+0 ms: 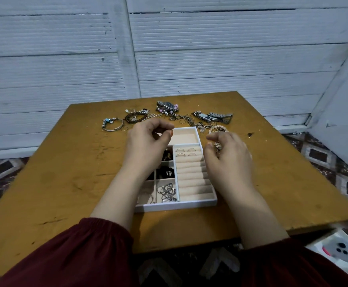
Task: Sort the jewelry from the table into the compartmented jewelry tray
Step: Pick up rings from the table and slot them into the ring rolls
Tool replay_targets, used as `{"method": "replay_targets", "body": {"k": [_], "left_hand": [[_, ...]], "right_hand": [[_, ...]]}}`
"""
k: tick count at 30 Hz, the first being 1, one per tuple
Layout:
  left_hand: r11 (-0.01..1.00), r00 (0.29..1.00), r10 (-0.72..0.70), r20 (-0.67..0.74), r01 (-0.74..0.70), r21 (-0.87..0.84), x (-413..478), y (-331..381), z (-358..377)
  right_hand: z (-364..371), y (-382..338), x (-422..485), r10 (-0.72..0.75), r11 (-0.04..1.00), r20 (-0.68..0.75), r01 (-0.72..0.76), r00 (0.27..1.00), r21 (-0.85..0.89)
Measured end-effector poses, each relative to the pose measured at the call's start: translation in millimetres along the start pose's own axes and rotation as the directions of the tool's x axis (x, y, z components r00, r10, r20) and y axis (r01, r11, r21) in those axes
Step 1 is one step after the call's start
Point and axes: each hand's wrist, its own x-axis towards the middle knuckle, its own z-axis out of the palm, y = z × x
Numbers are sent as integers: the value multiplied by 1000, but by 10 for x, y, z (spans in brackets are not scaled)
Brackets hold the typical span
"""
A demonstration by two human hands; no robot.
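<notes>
The white jewelry tray with beige lining lies mid-table. Its ring rolls hold several rings at the far end. Left compartments hold dark pieces and silver hoops. My left hand hovers over the tray's far left part, fingers curled, thumb near the forefinger, with nothing visible between them. My right hand is at the tray's right edge and pinches a small gold piece. Loose jewelry lies beyond the tray: two watches, bracelets, chains, a pearl bracelet.
The brown tabletop is scratched; its near edge is by my red sleeves. A grey panelled wall stands behind the table. A white bag lies on the floor at lower right.
</notes>
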Motion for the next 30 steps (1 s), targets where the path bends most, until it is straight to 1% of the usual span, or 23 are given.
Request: {"method": "replay_targets", "body": {"k": [3,6,9,12,17,21,24,27,30], "left_hand": [[998,999,-15,-40,12,-55,66,-81,-115],[995,995,-42,-88,34,-92,149,-182,-260],[993,989,-69,-130,56,-102,228,-289,-417],[988,975,-121,-186,101,-115,325,-484,-594],[968,914,-248,-322,219,-124,512,-898,-858],[956,895,-293,-336,279,-91,648,-1139,-950],[948,888,-315,-334,309,-72,724,-1273,-974],[940,872,-335,-357,337,-56,767,-1374,-976],[938,863,-331,-382,346,-31,797,-1428,-979]], "right_hand": [[54,-199,114,-57,997,3,57,998,48],[149,-420,277,-137,990,25,136,990,39],[322,-685,441,-219,975,101,221,971,-7],[546,-930,587,-266,958,186,280,946,-55],[921,-1139,826,-260,948,276,299,926,-112],[1183,-1221,993,-255,930,353,328,900,-166],[1373,-1276,1092,-243,918,444,353,862,-183],[1552,-1325,1162,-201,900,532,369,823,-230],[1705,-1345,1213,-166,878,558,379,813,-291]]}}
